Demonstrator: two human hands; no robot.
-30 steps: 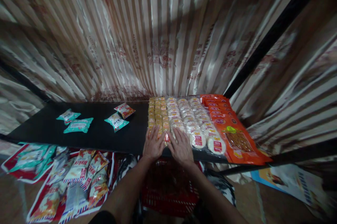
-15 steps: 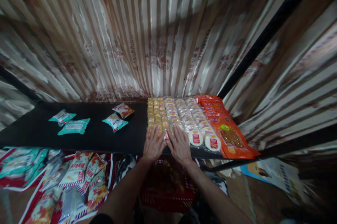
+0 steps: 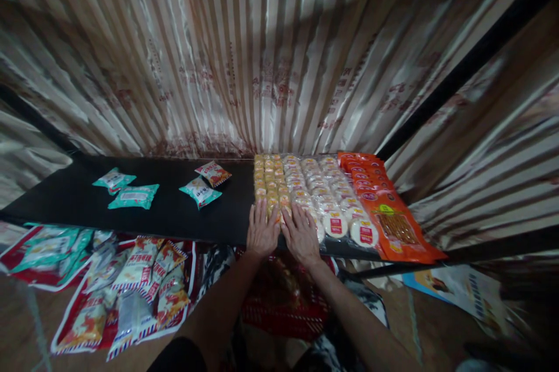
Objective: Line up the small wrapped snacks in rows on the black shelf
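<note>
On the black shelf (image 3: 170, 223), my left hand (image 3: 262, 229) lies flat with fingers stretched over the front of the rows of small yellow wrapped snacks (image 3: 268, 177). Beside it my right hand (image 3: 301, 235) rests with spread fingers, across the edge between those yellow snacks and the round white wrapped cakes (image 3: 335, 224). The cakes stand in overlapping rows, their front ones lying face up. Both hands hold nothing that I can see; what lies right under the palms is hidden. Right of the cakes, orange snack bags (image 3: 395, 226) overlap in a row.
Several small teal packets (image 3: 133, 196) and a red-orange packet (image 3: 213, 173) lie on the shelf's left. Below are open bags of snack packets (image 3: 135, 267) and a red basket (image 3: 283, 308). A striped curtain (image 3: 244, 69) hangs behind; a black post (image 3: 437, 92) rises at right.
The view has shifted, so the shelf and its goods appear slightly further right and higher. Both hands stay flat on the front of the rows, with the right hand shifted slightly left relative to them.
</note>
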